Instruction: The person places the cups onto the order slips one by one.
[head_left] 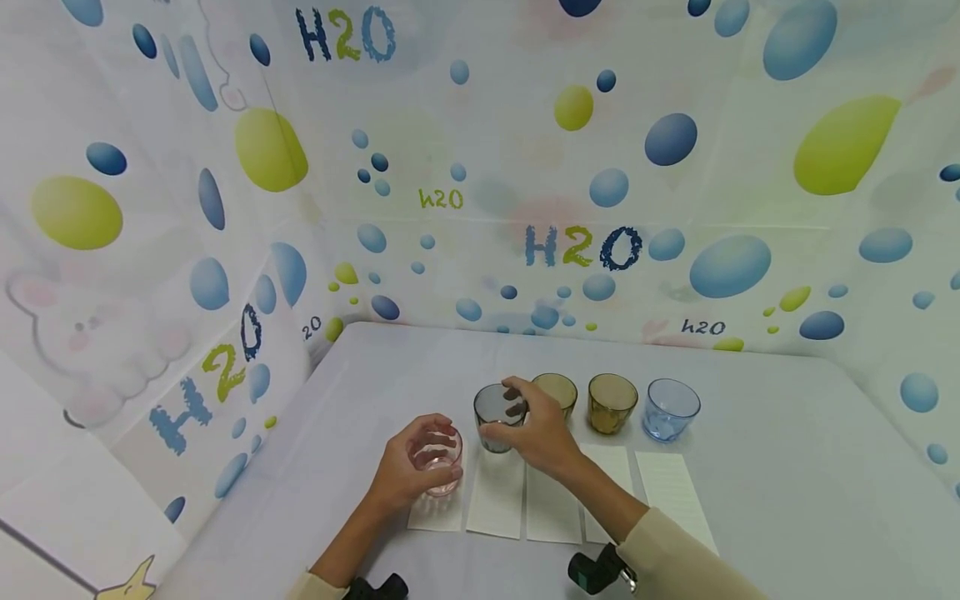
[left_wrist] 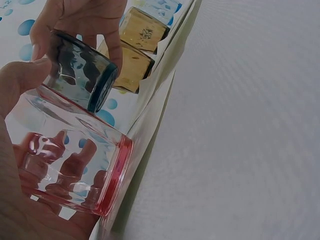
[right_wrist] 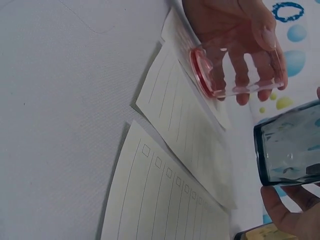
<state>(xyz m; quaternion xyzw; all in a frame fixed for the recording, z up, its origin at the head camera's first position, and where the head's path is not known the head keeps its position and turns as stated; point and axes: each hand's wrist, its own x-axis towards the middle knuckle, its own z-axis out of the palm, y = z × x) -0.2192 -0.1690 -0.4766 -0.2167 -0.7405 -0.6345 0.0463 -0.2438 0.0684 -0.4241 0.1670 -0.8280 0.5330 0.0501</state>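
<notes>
My left hand (head_left: 405,467) curls round a clear pink glass (head_left: 448,457), thumb at its near side, above the leftmost paper slip (head_left: 435,518). Just to the right, my right hand (head_left: 546,435) holds a smoky grey-blue glass (head_left: 491,408) between thumb and fingers, over the far end of the second slip (head_left: 495,504). Both glasses are upright. In the left wrist view the grey-blue glass overlaps the pink one's rim. My right hand partly hides an amber glass (head_left: 558,390) behind it.
A second amber glass (head_left: 612,408) and a light blue glass (head_left: 670,417) stand in a row to the right. Several lined paper slips (head_left: 678,492) lie side by side in front of the glasses on the white-covered table (head_left: 787,467). A printed curtain (head_left: 495,150) hangs behind.
</notes>
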